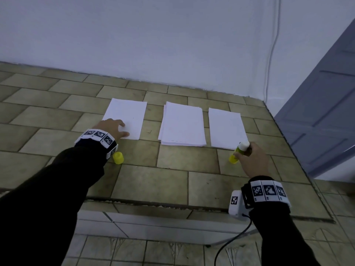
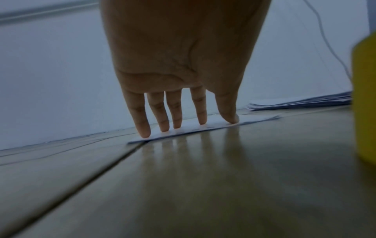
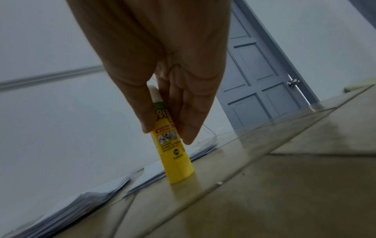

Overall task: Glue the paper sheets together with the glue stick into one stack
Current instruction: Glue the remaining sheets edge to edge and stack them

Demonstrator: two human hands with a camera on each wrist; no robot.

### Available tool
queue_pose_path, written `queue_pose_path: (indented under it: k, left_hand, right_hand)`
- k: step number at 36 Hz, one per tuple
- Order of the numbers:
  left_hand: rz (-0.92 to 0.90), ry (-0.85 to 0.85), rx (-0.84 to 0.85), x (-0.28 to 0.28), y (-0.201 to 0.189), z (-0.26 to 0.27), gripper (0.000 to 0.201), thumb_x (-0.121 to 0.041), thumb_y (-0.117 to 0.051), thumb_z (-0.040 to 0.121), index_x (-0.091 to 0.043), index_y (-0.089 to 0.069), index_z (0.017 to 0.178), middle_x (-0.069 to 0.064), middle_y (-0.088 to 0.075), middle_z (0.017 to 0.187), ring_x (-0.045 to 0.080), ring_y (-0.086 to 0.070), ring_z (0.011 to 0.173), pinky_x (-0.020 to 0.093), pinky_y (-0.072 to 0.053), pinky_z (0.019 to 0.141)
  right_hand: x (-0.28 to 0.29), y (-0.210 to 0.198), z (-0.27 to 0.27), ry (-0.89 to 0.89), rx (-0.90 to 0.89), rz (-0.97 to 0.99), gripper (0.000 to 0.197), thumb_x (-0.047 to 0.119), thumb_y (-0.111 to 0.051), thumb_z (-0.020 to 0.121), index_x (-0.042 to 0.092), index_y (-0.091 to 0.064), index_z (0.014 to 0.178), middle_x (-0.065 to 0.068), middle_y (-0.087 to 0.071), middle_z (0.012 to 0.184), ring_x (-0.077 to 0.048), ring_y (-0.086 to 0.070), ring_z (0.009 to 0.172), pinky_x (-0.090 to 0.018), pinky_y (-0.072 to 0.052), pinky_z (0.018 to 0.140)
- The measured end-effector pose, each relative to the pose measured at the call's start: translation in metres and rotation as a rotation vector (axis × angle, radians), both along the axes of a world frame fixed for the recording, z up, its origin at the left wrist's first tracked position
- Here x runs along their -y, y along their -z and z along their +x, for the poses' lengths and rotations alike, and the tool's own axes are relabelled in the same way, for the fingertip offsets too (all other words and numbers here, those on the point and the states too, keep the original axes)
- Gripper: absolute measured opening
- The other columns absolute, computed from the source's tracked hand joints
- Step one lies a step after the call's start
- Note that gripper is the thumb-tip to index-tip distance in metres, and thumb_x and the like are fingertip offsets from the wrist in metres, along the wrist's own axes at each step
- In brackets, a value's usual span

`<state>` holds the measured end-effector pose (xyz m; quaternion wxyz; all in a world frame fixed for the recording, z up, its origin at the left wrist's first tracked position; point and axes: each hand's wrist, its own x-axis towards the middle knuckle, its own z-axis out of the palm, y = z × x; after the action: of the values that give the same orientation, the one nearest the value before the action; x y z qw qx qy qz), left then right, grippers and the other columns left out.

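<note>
Three lots of white paper lie side by side on the tiled counter: a left sheet, a thicker middle stack and a right sheet. My left hand presses the near edge of the left sheet with straight fingers. My right hand grips the uncapped yellow glue stick near the right sheet's front corner. In the right wrist view the glue stick stands base-down on the counter, white tip up, between thumb and fingers. Its yellow cap stands beside my left wrist.
The tiled counter ends at a front edge near me and meets a white wall behind the papers. A grey-blue door stands at the right. A thin cable runs down the wall corner.
</note>
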<state>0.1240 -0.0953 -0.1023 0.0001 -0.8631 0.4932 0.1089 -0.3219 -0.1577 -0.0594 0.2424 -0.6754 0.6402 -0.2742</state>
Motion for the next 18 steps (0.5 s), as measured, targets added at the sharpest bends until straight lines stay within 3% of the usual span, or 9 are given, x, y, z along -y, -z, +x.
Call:
queue_pose_path:
  k: [4,10,18]
  left_hand:
    - [-0.015,-0.025,0.013,0.001,-0.001,-0.005,0.062,-0.06,-0.058,0.088,-0.021,-0.051,0.134,0.01,-0.057,0.131,0.029,-0.055,0.116,0.036,-0.042,0.093]
    - [-0.022,-0.039,0.047,0.001,0.0,-0.017,0.085,-0.077,-0.061,0.072,-0.021,-0.047,0.135,0.009,-0.057,0.127,0.03,-0.055,0.114,0.038,-0.045,0.091]
    - [-0.061,-0.026,-0.028,0.0,-0.005,-0.012,0.057,-0.061,-0.056,0.088,-0.018,-0.056,0.126,0.012,-0.061,0.123,0.028,-0.056,0.101,0.032,-0.038,0.079]
  right_hand:
    - [0.001,0.0,0.0,-0.007,0.011,-0.008,0.034,0.009,-0.071,0.083,0.001,-0.058,0.113,-0.017,-0.063,0.109,-0.02,-0.05,0.088,-0.027,-0.035,0.074]
    - [0.001,0.001,-0.001,-0.004,0.007,-0.02,0.035,0.01,-0.071,0.083,0.0,-0.058,0.114,-0.017,-0.064,0.108,-0.019,-0.05,0.087,-0.027,-0.034,0.073]
    - [0.002,0.002,-0.001,-0.003,0.017,-0.02,0.032,0.008,-0.071,0.083,0.002,-0.059,0.112,-0.014,-0.064,0.105,-0.019,-0.051,0.086,-0.026,-0.034,0.072]
